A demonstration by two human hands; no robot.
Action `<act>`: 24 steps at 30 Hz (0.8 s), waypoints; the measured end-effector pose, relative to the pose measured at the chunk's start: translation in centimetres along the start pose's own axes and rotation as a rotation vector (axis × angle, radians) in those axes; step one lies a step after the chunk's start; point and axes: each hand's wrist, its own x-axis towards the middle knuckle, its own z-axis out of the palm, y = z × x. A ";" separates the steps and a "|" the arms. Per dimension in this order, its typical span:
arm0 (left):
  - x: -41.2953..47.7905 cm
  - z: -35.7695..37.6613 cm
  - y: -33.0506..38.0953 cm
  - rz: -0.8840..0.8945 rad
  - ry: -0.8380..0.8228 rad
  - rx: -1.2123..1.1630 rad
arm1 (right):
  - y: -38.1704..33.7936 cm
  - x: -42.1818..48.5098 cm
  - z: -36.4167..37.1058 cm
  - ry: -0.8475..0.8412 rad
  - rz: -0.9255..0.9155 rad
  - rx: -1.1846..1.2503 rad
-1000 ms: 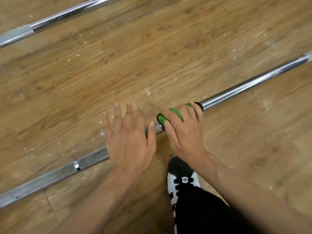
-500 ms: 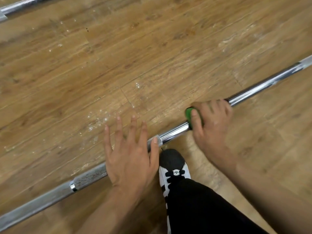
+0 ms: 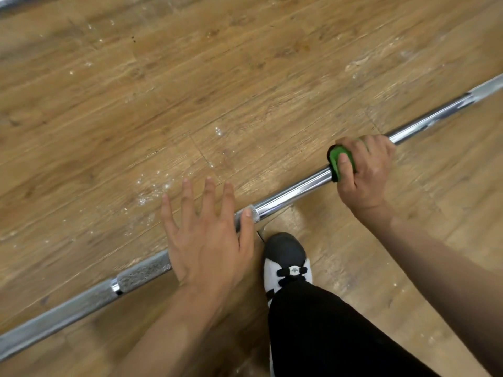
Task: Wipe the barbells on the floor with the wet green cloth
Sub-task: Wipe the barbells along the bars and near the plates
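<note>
A long chrome barbell [image 3: 294,190] lies diagonally on the wooden floor, running from the lower left up to the right edge. My right hand [image 3: 363,170] grips the green cloth [image 3: 340,161], which is wrapped round the bar's smooth shaft. Only the cloth's left end shows past my thumb. My left hand [image 3: 206,235] presses flat on the knurled part of the bar, fingers spread and straight, thumb along the shaft.
A second barbell [image 3: 11,1] shows as a sliver at the top left corner. My black-and-white shoe [image 3: 287,262] and black trouser leg stand just below the bar between my arms. White specks dot the wooden floor [image 3: 245,91] above my left hand.
My right hand has slid the green cloth to the right and up along the bar, away from my left hand. My left hand keeps its place on the bar.
</note>
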 end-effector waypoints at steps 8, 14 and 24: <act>2.8 -0.3 -1.0 -0.071 0.030 -0.006 | -1.3 2.8 1.1 -0.078 -0.016 -0.036; 5.8 -0.6 -1.4 -0.185 0.070 -0.009 | -1.9 6.1 0.9 -0.304 -0.028 -0.023; 10.6 -0.9 -2.8 -0.211 0.214 0.033 | -12.7 7.1 4.4 -0.346 -0.211 0.113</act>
